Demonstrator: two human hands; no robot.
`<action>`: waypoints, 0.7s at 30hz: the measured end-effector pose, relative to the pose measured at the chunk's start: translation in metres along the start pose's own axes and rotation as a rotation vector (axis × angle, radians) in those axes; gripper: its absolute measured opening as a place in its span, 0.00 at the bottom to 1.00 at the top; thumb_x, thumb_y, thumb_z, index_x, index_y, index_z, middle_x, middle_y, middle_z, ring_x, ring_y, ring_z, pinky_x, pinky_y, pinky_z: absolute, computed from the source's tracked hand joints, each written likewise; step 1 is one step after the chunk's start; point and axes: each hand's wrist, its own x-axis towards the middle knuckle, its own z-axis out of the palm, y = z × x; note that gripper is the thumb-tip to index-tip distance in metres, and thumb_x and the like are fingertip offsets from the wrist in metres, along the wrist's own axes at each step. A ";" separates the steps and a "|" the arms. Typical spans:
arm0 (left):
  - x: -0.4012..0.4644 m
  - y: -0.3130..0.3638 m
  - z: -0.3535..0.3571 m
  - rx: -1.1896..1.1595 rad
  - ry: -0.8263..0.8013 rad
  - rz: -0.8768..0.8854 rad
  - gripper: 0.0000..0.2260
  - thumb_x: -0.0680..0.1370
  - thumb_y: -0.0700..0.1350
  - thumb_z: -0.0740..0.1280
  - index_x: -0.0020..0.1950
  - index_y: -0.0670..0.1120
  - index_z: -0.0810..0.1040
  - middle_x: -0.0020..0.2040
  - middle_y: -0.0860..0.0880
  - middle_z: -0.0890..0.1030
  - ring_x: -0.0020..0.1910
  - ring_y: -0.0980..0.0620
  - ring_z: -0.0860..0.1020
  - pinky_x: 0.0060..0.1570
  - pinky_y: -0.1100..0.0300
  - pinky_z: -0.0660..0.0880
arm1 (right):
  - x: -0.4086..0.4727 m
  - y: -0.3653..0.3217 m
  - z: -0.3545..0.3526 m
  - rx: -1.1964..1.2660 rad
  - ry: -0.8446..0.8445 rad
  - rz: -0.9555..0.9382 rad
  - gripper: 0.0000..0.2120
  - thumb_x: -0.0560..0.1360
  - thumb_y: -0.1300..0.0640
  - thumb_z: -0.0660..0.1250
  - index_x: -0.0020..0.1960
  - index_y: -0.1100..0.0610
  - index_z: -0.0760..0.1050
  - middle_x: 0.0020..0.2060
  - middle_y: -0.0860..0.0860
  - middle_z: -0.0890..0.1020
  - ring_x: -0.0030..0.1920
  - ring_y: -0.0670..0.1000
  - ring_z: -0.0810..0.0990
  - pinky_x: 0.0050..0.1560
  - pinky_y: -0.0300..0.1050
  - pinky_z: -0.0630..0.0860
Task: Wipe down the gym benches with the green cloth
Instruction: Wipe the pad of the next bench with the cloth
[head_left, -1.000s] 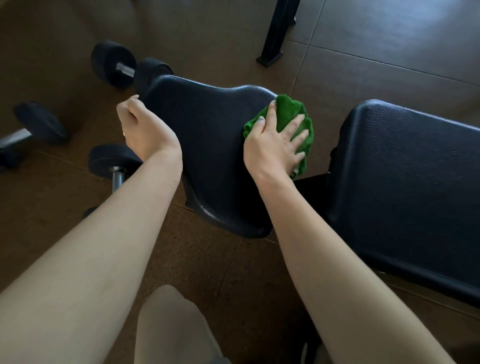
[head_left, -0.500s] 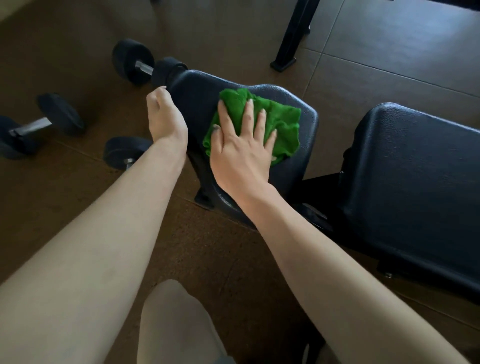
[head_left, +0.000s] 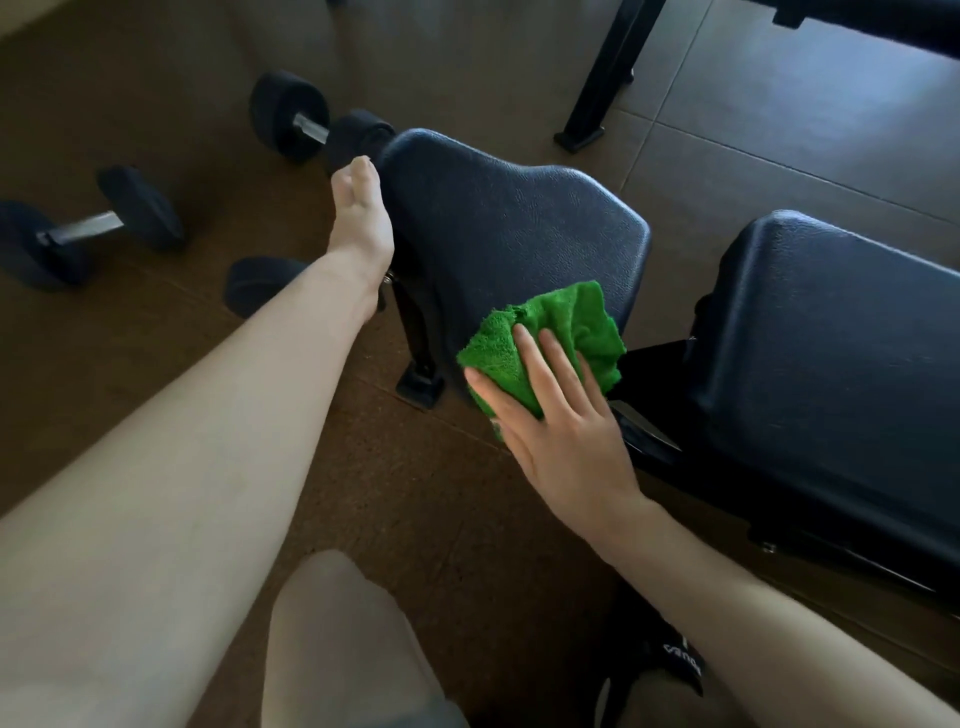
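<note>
A dark padded seat pad (head_left: 509, 228) of the gym bench fills the middle of the view, with the longer back pad (head_left: 831, 374) to its right. The green cloth (head_left: 550, 338) lies crumpled on the near right corner of the seat pad. My right hand (head_left: 561, 431) presses flat on the cloth with straight fingers. My left hand (head_left: 361, 213) rests against the seat pad's left edge, fingers together and fairly straight, its far fingertips hidden by the pad's corner.
Black dumbbells (head_left: 306, 124) (head_left: 88, 228) lie on the brown floor to the left, one weight (head_left: 260, 283) half hidden under my left arm. A black frame leg (head_left: 597, 93) stands behind the bench. The bench's foot (head_left: 421, 387) sits below the pad. My knee (head_left: 337, 639) is at the bottom.
My right hand has dragged the green cloth from the far part of the seat pad down to its near right corner. My left hand stays on the left edge.
</note>
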 end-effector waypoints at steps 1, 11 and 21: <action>0.001 -0.002 0.000 0.000 -0.008 -0.003 0.24 0.87 0.61 0.45 0.82 0.56 0.55 0.80 0.50 0.64 0.76 0.47 0.66 0.74 0.46 0.65 | 0.001 0.001 -0.002 0.000 -0.020 -0.017 0.30 0.85 0.53 0.62 0.83 0.43 0.55 0.81 0.61 0.60 0.81 0.64 0.59 0.74 0.68 0.66; 0.000 -0.001 -0.003 -0.037 0.005 0.005 0.24 0.85 0.62 0.47 0.80 0.57 0.59 0.74 0.48 0.70 0.70 0.46 0.72 0.73 0.41 0.68 | 0.110 -0.028 -0.010 0.220 0.016 0.125 0.25 0.85 0.47 0.51 0.82 0.42 0.59 0.83 0.55 0.55 0.83 0.61 0.51 0.80 0.66 0.53; -0.003 -0.004 0.002 -0.020 0.065 0.045 0.23 0.86 0.62 0.47 0.80 0.56 0.61 0.77 0.50 0.68 0.66 0.51 0.69 0.70 0.52 0.66 | 0.065 -0.024 -0.011 0.269 -0.033 0.095 0.25 0.85 0.48 0.53 0.82 0.42 0.58 0.83 0.55 0.55 0.83 0.61 0.51 0.79 0.66 0.56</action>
